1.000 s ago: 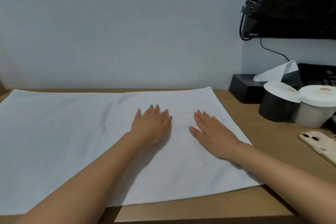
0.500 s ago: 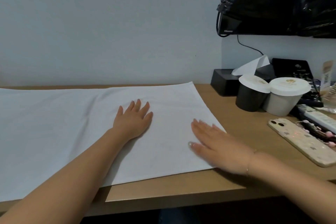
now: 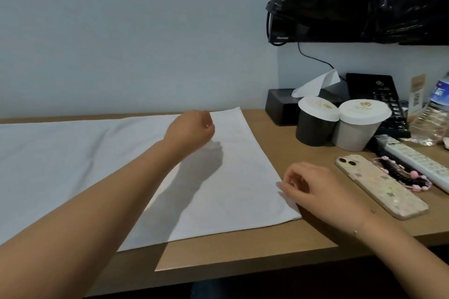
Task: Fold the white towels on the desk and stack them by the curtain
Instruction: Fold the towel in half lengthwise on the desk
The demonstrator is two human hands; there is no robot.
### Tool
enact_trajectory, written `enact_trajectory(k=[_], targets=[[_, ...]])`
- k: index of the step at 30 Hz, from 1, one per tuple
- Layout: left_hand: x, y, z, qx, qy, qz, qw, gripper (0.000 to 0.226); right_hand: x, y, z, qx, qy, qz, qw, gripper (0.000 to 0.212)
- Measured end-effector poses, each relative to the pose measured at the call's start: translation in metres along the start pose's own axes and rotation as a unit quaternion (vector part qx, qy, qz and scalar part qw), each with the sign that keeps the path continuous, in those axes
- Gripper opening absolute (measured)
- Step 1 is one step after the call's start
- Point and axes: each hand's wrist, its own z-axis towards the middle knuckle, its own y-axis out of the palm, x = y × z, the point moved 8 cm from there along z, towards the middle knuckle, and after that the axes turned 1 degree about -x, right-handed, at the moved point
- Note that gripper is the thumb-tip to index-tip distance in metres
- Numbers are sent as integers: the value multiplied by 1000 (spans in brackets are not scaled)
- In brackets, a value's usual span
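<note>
The white towel (image 3: 121,165) lies flat on the counter (image 3: 243,252), spread wide so it can be folded. The left hand (image 3: 188,128) is up near the far corner at 12 o'clock, fingers curled, holding nothing I can see. The right hand (image 3: 313,189) pinches the towel's right edge at 3 o'clock, likely to lift it over.
</note>
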Motion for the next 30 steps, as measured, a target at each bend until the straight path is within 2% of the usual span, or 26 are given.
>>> enact_trajectory(k=[5, 9, 13, 16, 22, 24, 27, 29, 30], targets=[[35, 44, 52, -104, -23, 3, 994, 21, 17, 14, 2, -94, 95, 10, 991, 46], [48, 77, 76, -135, -31, 25, 990, 33, 21, 20, 10, -110, 107, -4, 988, 54], [58, 104, 89, -158, -46, 62, 984, 44, 19, 15, 16, -114, 87, 13, 990, 50], [59, 110, 94, -160, -61, 85, 982, 33, 17, 16, 21, -134, 76, 32, 988, 46], [66, 114, 97, -154, -68, 88, 982, 25, 14, 25, 25, -149, 55, 108, 981, 26], [62, 113, 97, -150, -91, 47, 983, 29, 15, 25, 25, -145, 49, 114, 982, 21], [47, 117, 96, -154, -143, -111, 971, 29, 20, 19, 24, -170, 58, 178, 968, 19], [43, 122, 94, -160, -175, -266, 934, 19, 24, 14, 23, -206, 80, 265, 938, 16], [44, 124, 92, -164, -191, -360, 898, 12, 26, 10, 24, -205, 91, 309, 924, 15]])
